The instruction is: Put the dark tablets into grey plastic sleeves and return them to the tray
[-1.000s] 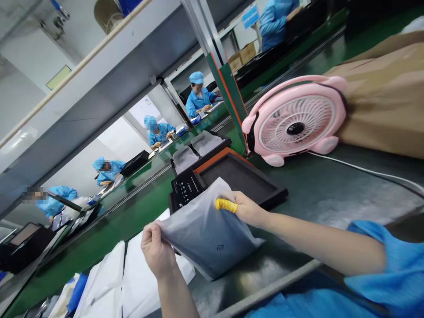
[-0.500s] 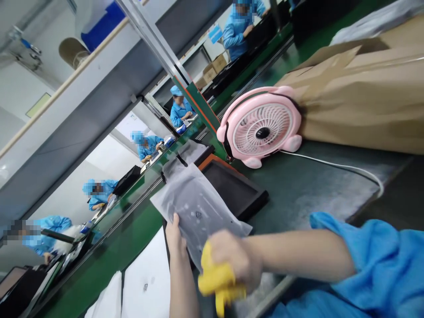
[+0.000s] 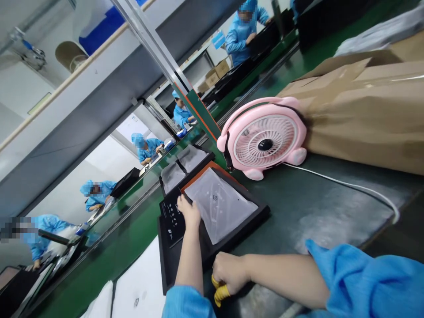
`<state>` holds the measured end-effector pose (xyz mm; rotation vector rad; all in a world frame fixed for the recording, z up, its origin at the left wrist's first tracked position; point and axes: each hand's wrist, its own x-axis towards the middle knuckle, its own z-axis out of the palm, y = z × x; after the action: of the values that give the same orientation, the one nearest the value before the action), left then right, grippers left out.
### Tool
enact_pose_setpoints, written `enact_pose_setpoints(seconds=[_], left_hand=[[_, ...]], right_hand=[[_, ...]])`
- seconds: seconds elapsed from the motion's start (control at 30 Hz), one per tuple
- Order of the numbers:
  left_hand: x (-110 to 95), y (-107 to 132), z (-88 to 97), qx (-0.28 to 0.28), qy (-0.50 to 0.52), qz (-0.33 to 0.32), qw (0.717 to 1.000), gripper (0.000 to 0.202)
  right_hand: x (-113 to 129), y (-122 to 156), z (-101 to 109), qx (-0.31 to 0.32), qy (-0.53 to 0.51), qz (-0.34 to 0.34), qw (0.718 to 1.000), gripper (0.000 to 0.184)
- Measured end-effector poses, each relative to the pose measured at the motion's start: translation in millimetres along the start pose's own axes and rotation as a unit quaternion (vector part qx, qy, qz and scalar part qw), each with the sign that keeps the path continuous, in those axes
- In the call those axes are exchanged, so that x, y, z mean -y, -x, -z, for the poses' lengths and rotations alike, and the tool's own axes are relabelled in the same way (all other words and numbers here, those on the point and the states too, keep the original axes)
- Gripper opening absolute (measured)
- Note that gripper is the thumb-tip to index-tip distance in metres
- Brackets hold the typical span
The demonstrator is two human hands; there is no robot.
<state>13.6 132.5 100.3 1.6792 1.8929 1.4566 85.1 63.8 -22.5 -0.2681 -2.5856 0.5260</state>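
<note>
Nearest to us, our right hand (image 3: 232, 274) is folded into a fist close to the table's near edge, yellow covers (image 3: 221, 293) on its fingers, and we see nothing held in it. It sits just beside the near edge of a black tray (image 3: 241, 234) on the dark green table (image 3: 304, 212). To the left of that tray lies a white packet (image 3: 142, 282) with a small printed mark.

Our left hand (image 3: 190, 212) reaches over the tray, thumb and fingers apart, with no object that we can see gripped between them. Its fingertips are at the edge of a black printed card (image 3: 172, 218), though we cannot tell whether they touch it. The card lies in the left part of the tray; in the right part, the frosted bag (image 3: 218, 203) lies flat.

Past the tray's far edge we see an orange strip (image 3: 194, 177), then a second tray (image 3: 198, 164) with two grey bags (image 3: 192, 157) in it. On the table to the right, a pink fan (image 3: 265, 141) stands against a brown carton (image 3: 357, 110), its white cord (image 3: 347, 182) running toward the near edge. Farthest off, co-workers (image 3: 152, 145) in blue sit along a green line.
</note>
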Motion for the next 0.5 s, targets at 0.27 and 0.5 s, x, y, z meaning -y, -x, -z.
enact_pose_setpoints(seconds=[0.27,0.5], left_hand=[[67,43,128.2,-0.005,-0.244,0.005,0.97,0.04],[142,59,179.9,0.108,-0.424,0.259,0.861,0.019]], right_hand=[[6,5,2,0.002,-0.054,0.008,0.999,0.023],[4,7,1,-0.006,-0.098,-0.008,0.995,0.036]])
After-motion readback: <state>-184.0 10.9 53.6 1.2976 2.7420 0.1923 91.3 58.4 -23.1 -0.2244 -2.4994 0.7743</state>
